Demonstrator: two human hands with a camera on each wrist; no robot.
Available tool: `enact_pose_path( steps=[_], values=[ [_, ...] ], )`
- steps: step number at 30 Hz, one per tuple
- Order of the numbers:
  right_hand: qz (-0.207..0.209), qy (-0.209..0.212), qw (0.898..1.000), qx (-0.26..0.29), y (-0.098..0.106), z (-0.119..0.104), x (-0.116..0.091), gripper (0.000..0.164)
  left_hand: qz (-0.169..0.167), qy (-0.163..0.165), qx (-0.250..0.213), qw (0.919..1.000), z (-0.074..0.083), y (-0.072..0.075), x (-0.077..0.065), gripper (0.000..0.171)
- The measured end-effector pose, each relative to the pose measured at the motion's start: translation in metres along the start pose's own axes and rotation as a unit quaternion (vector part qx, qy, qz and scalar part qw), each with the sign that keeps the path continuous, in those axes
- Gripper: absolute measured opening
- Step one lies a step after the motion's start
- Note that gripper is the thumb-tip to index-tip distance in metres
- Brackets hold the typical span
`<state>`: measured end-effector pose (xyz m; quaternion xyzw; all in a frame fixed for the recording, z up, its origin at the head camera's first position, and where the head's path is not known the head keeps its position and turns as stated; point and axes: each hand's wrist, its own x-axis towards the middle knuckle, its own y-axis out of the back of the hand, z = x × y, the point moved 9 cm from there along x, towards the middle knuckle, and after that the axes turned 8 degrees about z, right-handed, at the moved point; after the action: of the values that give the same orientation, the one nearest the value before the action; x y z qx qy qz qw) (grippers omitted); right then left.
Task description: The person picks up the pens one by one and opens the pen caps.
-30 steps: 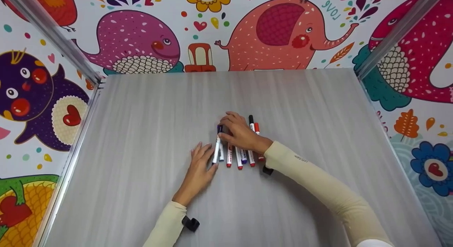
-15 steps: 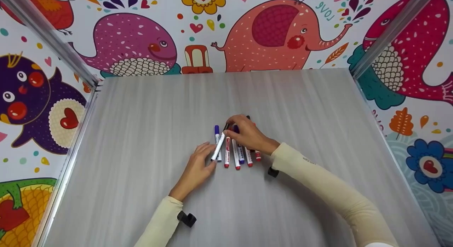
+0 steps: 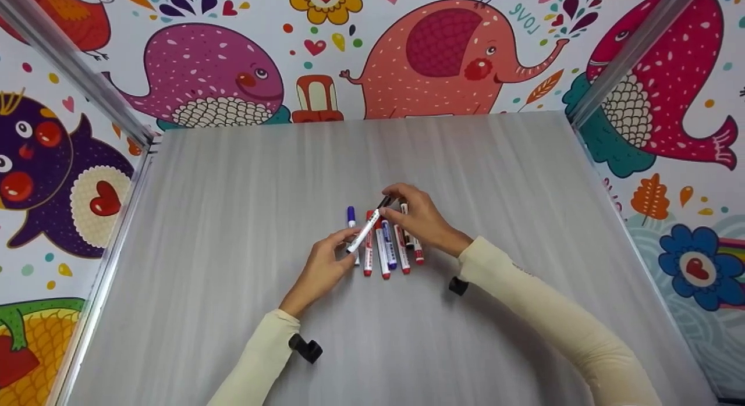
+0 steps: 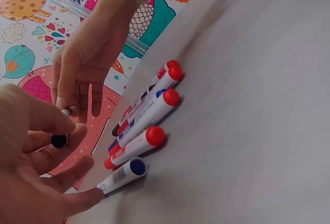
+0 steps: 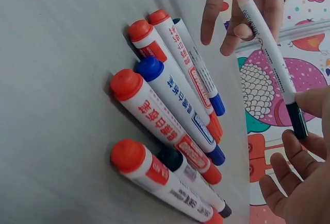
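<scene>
A slim white marker with a black cap [image 3: 366, 228] is held slantwise between both hands, raised over the other markers. My left hand [image 3: 323, 269] pinches its lower end with thumb and finger; in the left wrist view, that black end [image 4: 59, 140] shows beneath the thumb. At the upper end my right hand [image 3: 428, 220] pinches the black cap [image 5: 296, 121] between thumb and fingers. Below lie several markers side by side: a slim blue-capped one [image 3: 351, 214] at the left, red ones [image 5: 160, 121], a thicker blue one [image 5: 180, 108] and a black one [image 5: 193, 180].
The markers lie on a grey wood-grain table [image 3: 262, 179]. Cartoon-printed panels [image 3: 332, 51] stand along its back and sides, with metal rails [image 3: 110, 98] at the corners. A black wrist mount [image 3: 307, 348] sits on the left sleeve.
The black-capped marker has been lifted from beside the slim blue one and tilted so its cap leans right. The right hand moved right with the cap, uncovering more of the row.
</scene>
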<state>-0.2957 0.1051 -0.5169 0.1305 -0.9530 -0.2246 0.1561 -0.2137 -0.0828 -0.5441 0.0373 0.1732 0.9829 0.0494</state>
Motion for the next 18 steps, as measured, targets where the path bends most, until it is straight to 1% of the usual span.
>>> enact_pose_path(
  steps=[3,7,11,14,18],
  values=[
    [0.009,0.001,1.000,-0.001,0.008,0.000,-0.004,0.036,-0.020,0.008,-0.019,0.9996,0.002,-0.004,0.004,0.047],
    [0.016,-0.001,1.000,-0.007,0.016,0.000,-0.009,0.036,-0.040,0.027,-0.032,0.9983,0.004,-0.011,0.008,0.045],
    [0.016,-0.004,1.000,-0.012,0.023,0.000,-0.016,0.034,-0.039,0.015,-0.026,0.9988,0.009,-0.014,0.013,0.041],
    [0.012,-0.005,1.000,-0.014,0.026,0.000,-0.021,0.033,-0.035,0.004,-0.007,0.9994,0.014,-0.016,0.016,0.039],
    [0.009,-0.007,1.000,-0.019,0.030,-0.001,-0.027,0.031,-0.036,0.006,0.014,0.9992,0.015,-0.020,0.018,0.037]
  ],
)
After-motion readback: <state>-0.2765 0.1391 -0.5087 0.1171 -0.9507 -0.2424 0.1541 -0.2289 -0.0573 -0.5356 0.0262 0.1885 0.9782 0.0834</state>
